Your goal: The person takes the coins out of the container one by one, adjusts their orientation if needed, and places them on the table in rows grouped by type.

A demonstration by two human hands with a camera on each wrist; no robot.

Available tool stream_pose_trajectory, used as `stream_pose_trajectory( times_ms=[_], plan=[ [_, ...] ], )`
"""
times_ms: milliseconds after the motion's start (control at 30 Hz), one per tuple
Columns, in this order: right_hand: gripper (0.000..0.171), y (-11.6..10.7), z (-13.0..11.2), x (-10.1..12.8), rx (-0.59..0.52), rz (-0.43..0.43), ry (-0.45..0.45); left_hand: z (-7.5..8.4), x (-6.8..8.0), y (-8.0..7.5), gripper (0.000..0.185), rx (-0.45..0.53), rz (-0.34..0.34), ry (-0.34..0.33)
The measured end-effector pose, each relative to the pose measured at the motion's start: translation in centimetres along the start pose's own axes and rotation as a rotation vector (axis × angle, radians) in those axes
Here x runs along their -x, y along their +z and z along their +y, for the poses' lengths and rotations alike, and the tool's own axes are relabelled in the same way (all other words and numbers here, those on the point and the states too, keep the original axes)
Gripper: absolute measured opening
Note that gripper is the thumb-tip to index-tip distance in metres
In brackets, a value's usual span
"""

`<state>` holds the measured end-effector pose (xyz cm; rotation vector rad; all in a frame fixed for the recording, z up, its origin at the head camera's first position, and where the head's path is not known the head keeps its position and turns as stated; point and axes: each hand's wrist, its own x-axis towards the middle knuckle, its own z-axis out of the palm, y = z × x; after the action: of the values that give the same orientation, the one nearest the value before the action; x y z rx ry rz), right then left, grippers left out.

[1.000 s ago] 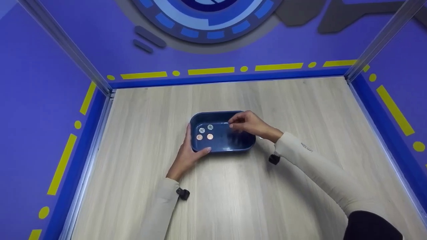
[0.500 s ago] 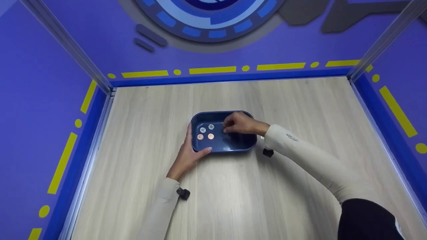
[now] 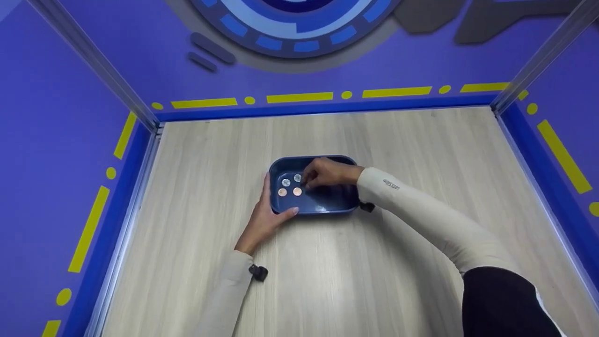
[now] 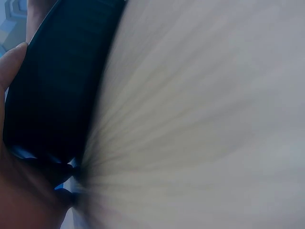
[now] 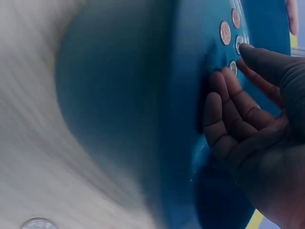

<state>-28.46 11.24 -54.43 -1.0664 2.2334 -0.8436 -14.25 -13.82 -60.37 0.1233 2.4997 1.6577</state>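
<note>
A pale wood-grain desk (image 3: 327, 281) fills the lower two thirds of the head view, bounded by purple walls (image 3: 56, 93) with yellow dash markings at the left, top and right of the frame. A dark blue oblong tray (image 3: 327, 206) sits just above the centre of the frame, its long axis running left to right across the picture, parallel to the back wall, its open side facing up. The left hand (image 3: 262, 220) comes up from the lower centre of the frame and holds the tray's left end: the thumb lies along the near rim and the fingers rise along the left wall, so the hand wraps the corner; in the left wrist view the same hand (image 4: 14, 191) presses against the tray's dark outer wall (image 4: 52, 86). The right hand (image 3: 327, 173) enters from the lower right of the frame and reaches over the tray's middle, fingers curled narrowly with the tips down on the tray floor beside the coins; whether it pinches one cannot be told. Four coins lie in a small square in the left half of the tray: two silver coins (image 3: 286, 182) on the far row and two copper coins (image 3: 282, 192) on the near row. In the right wrist view a single silver coin (image 5: 38, 223) lies on the desk outside the tray, at the lower left of that frame.
</note>
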Motion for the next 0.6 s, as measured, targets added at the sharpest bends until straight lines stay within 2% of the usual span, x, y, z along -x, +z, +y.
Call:
stream_pose_trajectory(
  times_ms=[300, 600],
  plan=[
    [0.024, 0.1, 0.0, -1.3, 0.022, -0.048, -0.038, 0.2, 0.0, 0.2, 0.133, -0.009, -0.006, 0.014],
    [0.023, -0.4, -0.6, -2.1, -0.005, -0.132, 0.014, 0.0, 0.1, 0.1, 0.134, 0.008, 0.003, 0.015]
  ],
)
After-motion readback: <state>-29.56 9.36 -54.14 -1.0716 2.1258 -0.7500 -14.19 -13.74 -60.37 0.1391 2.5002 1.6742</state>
